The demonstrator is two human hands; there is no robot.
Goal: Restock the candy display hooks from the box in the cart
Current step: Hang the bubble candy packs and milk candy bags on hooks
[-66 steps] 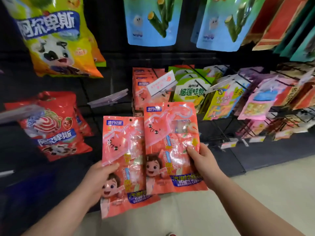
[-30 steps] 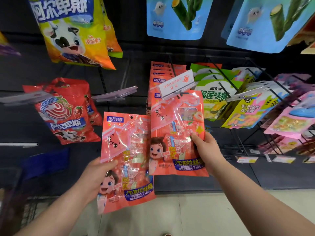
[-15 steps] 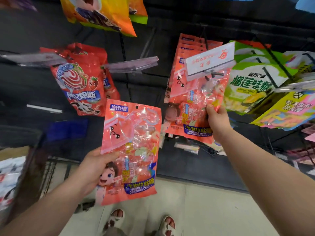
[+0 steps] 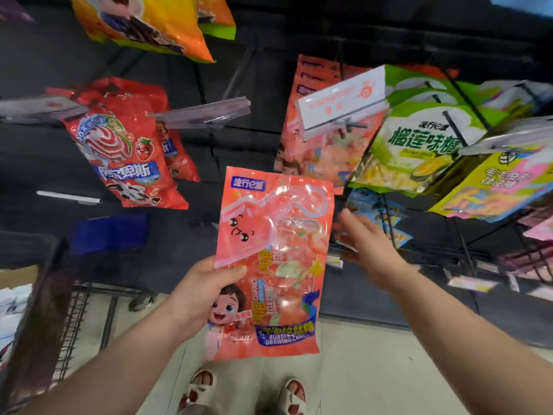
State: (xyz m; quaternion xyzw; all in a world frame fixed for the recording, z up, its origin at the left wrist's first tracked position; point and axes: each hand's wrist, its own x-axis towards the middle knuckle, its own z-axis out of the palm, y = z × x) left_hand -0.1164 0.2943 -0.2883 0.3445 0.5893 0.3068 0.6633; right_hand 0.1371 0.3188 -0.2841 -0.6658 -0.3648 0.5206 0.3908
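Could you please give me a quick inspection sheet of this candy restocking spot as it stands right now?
Surface: black display panel; nothing hangs under the clear plastic tag holder.
Job's things: one pink plastic bubble-candy bag in hand; matching pink bags hang behind the white price tag; a corner of the brown cardboard box shows in the wire cart.
Clutter: nothing seen.
Grippers: left hand grips the held bag's left edge; right hand is open, empty and blurred beside it.
Cables: nothing seen.
Surroundings: red lollipop bags, green durian-candy bag, orange bags above, pale floor, sandalled feet.
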